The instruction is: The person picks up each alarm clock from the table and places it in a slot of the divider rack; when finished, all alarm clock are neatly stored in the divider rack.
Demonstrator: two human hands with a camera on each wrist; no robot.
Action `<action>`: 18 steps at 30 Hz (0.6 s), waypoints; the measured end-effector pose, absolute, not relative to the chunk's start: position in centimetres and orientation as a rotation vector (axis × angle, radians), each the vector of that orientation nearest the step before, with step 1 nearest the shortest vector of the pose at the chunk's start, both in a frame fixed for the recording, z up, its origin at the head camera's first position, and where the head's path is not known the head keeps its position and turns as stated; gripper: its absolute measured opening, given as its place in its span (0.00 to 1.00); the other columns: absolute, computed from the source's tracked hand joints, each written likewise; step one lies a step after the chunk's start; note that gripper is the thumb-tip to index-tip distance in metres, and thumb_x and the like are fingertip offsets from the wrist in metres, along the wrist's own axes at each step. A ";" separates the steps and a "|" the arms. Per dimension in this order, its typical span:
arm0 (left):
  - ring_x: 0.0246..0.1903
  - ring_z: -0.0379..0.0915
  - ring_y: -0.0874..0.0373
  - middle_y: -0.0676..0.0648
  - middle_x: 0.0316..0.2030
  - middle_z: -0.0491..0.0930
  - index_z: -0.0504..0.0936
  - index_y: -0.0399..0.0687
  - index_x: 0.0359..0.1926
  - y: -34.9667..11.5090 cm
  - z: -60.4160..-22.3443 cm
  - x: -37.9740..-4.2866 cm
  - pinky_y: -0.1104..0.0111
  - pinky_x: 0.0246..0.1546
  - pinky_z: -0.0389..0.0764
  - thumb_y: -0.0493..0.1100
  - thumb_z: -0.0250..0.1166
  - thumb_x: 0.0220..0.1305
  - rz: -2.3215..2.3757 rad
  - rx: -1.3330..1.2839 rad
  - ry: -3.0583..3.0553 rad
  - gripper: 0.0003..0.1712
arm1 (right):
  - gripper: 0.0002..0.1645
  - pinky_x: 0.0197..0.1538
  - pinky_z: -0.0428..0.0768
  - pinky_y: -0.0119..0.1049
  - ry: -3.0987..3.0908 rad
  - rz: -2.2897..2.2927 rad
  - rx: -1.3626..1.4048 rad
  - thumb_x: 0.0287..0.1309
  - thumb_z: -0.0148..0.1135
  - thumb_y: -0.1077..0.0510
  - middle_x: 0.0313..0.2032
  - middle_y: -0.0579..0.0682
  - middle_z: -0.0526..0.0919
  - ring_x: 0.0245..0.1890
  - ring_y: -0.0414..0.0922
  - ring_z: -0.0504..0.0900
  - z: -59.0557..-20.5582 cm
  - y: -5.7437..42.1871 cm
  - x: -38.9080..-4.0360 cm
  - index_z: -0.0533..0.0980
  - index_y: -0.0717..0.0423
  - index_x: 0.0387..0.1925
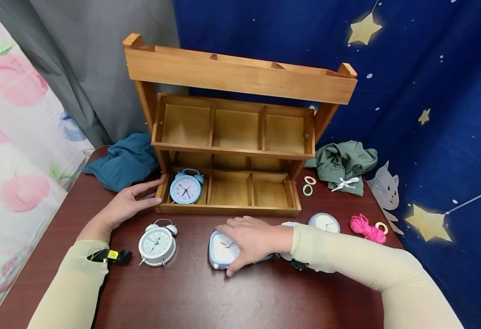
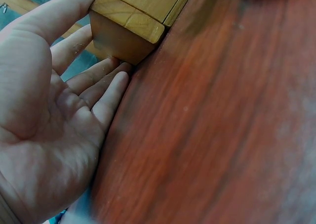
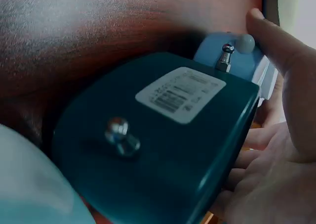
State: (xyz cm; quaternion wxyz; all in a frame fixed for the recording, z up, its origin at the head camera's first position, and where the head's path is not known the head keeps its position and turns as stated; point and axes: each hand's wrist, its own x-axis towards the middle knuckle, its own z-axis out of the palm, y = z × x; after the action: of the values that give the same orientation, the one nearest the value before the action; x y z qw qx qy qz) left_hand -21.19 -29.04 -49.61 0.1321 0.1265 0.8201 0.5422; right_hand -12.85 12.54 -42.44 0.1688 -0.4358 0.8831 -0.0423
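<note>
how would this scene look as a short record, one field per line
left grip: touching lower left end of wooden rack
right grip: spread over blue-framed clock
in wooden rack, bottom left: light blue twin-bell alarm clock
table, left: white twin-bell alarm clock
table, right: pink yarn
beside wooden rack: blue cloth left, green cloth right

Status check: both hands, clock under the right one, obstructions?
Left hand touches shelf, lower left corner. Right hand over blue-rimmed clock, grip unclear. Clock face partly covered. Dark teal object close beside it, might crowd the grip.
</note>
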 end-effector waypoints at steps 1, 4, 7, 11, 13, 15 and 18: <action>0.78 0.67 0.35 0.41 0.85 0.61 0.70 0.52 0.85 -29.1 -49.6 -21.1 0.80 0.57 0.80 0.53 0.74 0.78 1.573 0.366 2.382 0.42 | 0.69 0.66 0.79 0.40 2.515 -0.126 -1.237 0.50 0.81 0.20 0.61 0.44 0.81 0.61 0.42 0.79 -42.5 12.5 -12.8 0.69 0.53 0.82; 0.78 0.67 0.35 0.40 0.85 0.62 0.70 0.52 0.85 -29.2 -49.7 -21.1 0.80 0.57 0.80 0.53 0.74 0.78 1.577 0.373 2.381 0.41 | 0.67 0.62 0.82 0.39 2.520 -0.158 -1.227 0.50 0.83 0.23 0.59 0.43 0.81 0.60 0.40 0.78 -42.6 12.3 -12.7 0.69 0.52 0.82; 0.77 0.67 0.35 0.41 0.85 0.62 0.70 0.51 0.85 -29.1 -49.8 -21.1 0.80 0.58 0.80 0.52 0.74 0.78 1.585 0.392 2.375 0.41 | 0.67 0.59 0.82 0.36 2.537 -0.210 -1.240 0.50 0.84 0.26 0.59 0.43 0.80 0.58 0.40 0.76 -42.1 12.2 -13.0 0.69 0.53 0.82; 0.78 0.67 0.35 0.41 0.85 0.62 0.70 0.50 0.85 -29.0 -49.8 -21.3 0.80 0.59 0.80 0.50 0.74 0.79 1.597 0.411 2.371 0.41 | 0.68 0.60 0.83 0.39 2.605 -0.304 -1.261 0.50 0.85 0.28 0.60 0.47 0.80 0.58 0.42 0.76 -40.6 12.3 -14.2 0.67 0.56 0.83; 0.78 0.67 0.35 0.41 0.85 0.62 0.71 0.50 0.85 -29.0 -49.9 -21.4 0.80 0.59 0.80 0.50 0.74 0.79 1.600 0.411 2.370 0.40 | 0.69 0.61 0.83 0.41 2.662 -0.315 -1.263 0.50 0.85 0.27 0.62 0.49 0.79 0.59 0.43 0.77 -39.5 12.5 -15.3 0.66 0.56 0.83; 0.78 0.67 0.35 0.41 0.85 0.62 0.71 0.50 0.85 -29.1 -49.9 -21.4 0.80 0.59 0.80 0.50 0.74 0.79 1.598 0.410 2.370 0.40 | 0.70 0.62 0.83 0.43 2.729 -0.303 -1.275 0.51 0.85 0.27 0.63 0.50 0.79 0.59 0.45 0.77 -38.7 12.7 -16.7 0.65 0.58 0.84; 0.78 0.67 0.35 0.41 0.85 0.62 0.70 0.51 0.85 -29.1 -49.8 -21.3 0.80 0.59 0.80 0.51 0.74 0.79 1.591 0.406 2.373 0.41 | 0.70 0.66 0.81 0.45 2.840 -0.224 -1.284 0.51 0.85 0.28 0.65 0.53 0.79 0.60 0.48 0.77 -37.9 13.1 -18.9 0.65 0.60 0.83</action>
State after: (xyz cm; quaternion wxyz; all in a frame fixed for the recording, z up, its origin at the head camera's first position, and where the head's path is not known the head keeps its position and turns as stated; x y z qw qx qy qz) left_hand -21.35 -29.14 -49.82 0.1275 0.1394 0.8157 0.5468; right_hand -18.94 13.08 -37.92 0.0085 -0.4110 0.9088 -0.0718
